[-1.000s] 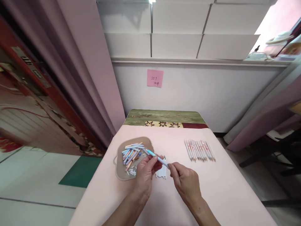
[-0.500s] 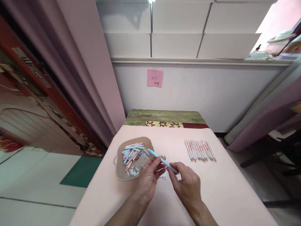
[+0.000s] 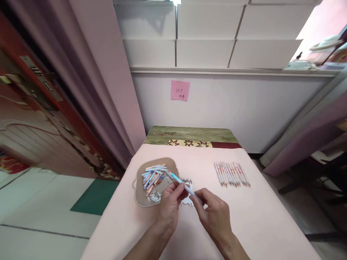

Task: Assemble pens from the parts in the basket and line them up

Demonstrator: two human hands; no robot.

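A light blue pen [image 3: 176, 178] slants between my two hands above the table. Its brighter blue end points up and left toward the tray. My left hand [image 3: 170, 203] pinches it near the middle with thumb and fingers. The lower right end is gripped by my right hand [image 3: 214, 211], whose fingers cover that tip. Beneath and behind the hands lies a row of thin white pen refills [image 3: 187, 202] with dark tips, partly hidden. Left of them, a grey-brown tray [image 3: 139, 198] holds blue and orange pen barrels [image 3: 153, 177] and small white pieces [image 3: 155, 197].
Several pens [image 3: 231, 174] lie side by side at the right of the pink-covered table [image 3: 260, 224]. A patterned green strip [image 3: 189, 134] shows at the table's far end. The wall behind carries a pink note [image 3: 180, 90]. A purple curtain [image 3: 108, 108] hangs at left.
My right hand has shifted slightly left and down along the pen, covering more of its lower end. The left hand keeps its pinch. The whole view has moved a little.
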